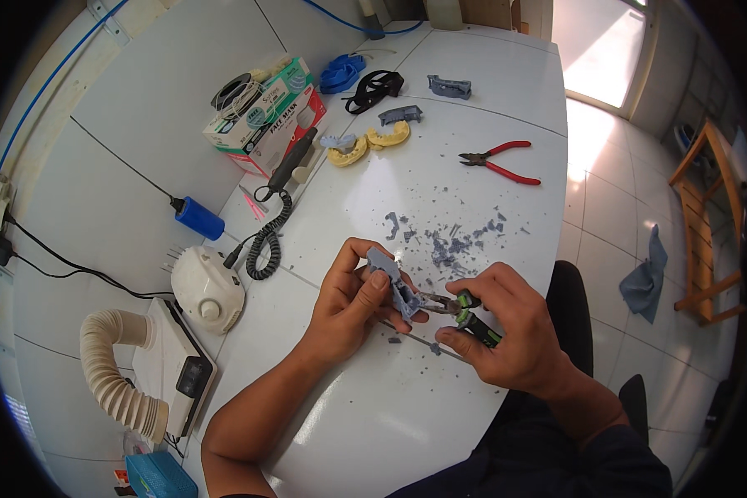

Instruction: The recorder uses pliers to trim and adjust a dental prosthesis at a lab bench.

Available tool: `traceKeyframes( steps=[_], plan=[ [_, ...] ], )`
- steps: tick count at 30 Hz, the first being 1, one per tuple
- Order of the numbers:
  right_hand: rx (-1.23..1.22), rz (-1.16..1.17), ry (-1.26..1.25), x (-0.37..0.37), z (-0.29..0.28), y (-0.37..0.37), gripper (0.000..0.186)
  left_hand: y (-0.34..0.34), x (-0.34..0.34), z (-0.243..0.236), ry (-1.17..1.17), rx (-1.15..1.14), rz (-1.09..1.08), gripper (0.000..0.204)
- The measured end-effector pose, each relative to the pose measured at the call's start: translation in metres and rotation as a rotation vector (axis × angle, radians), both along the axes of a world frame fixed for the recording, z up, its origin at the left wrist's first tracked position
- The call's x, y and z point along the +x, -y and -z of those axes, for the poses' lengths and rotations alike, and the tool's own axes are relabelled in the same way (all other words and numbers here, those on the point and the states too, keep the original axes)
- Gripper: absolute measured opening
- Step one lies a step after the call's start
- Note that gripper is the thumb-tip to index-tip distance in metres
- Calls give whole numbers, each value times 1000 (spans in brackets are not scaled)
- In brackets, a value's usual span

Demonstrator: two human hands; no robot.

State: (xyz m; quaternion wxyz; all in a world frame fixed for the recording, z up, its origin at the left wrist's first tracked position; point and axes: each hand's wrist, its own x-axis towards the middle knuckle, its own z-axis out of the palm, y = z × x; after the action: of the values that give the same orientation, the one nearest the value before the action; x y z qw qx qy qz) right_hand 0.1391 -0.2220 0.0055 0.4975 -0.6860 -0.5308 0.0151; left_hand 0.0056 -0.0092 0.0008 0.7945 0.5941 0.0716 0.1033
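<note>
Right hand (pixel 513 330) gripping green-black pliers (pixel 478 329), left hand (pixel 346 300) pinching the blue-grey piece (pixel 382 262): take small bites, don't twist, support it close to the cut.

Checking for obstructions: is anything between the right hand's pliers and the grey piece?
Nothing visible: the pliers in the right hand reach the grey piece, apparently touching it. The left hand holds it close to the jaws.

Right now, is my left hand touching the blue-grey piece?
Touching. The head view shows your left hand gripping the blue-grey piece, with the thumb laid against it.
</note>
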Motion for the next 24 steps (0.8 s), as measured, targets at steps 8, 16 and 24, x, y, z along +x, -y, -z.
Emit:
traceKeyframes(
  steps=[8,16,24],
  plan=[
    [-97,23,-14,6,-4,-3,54,-8,1,10,-2,-86,44,27],
    [-128,249,239,48,-14,-6,50,-8,4,6,43,-328,-31,27],
    [-122,368,199,90,-24,-10,50,-12,5,5,56,-450,-8,41]
  ],
)
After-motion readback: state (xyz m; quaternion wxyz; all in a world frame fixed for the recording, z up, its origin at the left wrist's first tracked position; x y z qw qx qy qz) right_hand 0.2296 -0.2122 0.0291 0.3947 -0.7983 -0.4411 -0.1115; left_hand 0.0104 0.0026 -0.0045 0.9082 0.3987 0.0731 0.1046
